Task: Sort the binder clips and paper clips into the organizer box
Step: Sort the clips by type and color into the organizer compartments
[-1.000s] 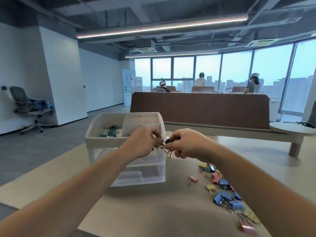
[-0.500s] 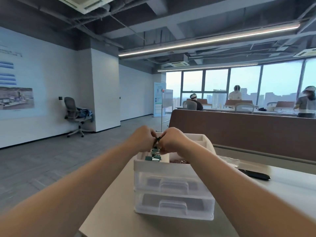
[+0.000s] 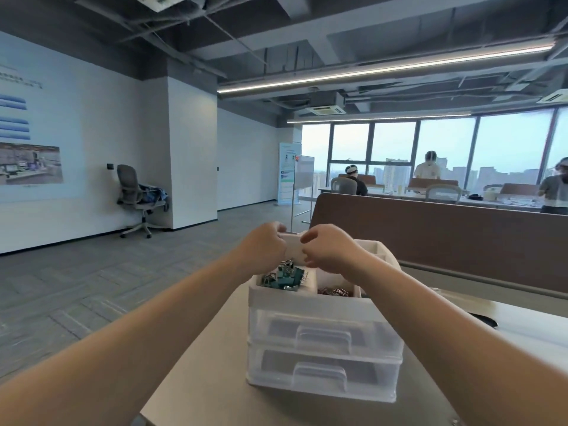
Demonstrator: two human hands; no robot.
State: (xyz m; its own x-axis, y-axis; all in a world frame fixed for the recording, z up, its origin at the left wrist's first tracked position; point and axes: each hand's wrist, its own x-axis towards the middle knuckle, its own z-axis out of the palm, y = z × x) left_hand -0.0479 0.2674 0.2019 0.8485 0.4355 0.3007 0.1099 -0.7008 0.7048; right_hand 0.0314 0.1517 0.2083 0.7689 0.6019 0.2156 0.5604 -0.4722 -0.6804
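White plastic organizer box [image 3: 322, 305] sits on a beige table [image 3: 215, 364]. It has an open tray on top, split into compartments, and two see-through drawers [image 3: 322, 336] below, both closed.

Green binder clips [image 3: 284, 276] are piled in the box's front-left compartment, silver handles sticking up. Reddish paper clips [image 3: 335, 292] lie in the front-right compartment, only partly visible over the rim. So both kinds are already in separate compartments.

The left hand [image 3: 266, 249] hovers over the box, above the back of the binder-clip compartment, with its fingers curled inward. The right hand [image 3: 327, 250] is just beside it, over the middle of the box, also with fingers curled and thumb and fingertips drawn together. The two hands are almost touching. No clip shows between or under the fingers, so I can't tell whether either hand is holding one or has just curled up with nothing in it.

Progress looks partway at least, since a fair heap of binder clips and some paper clips are already sorted. No unsorted clips are in view on the table around the box, so what's left can't be judged from here. The rear compartments are mostly hidden behind the hands, contents unknown. If a clip is in hand, it most likely goes in with the green pile below the left hand.

A brown partition [image 3: 430, 235] runs behind the box. An office chair [image 3: 135, 195] stands well off to the box's left by the wall.
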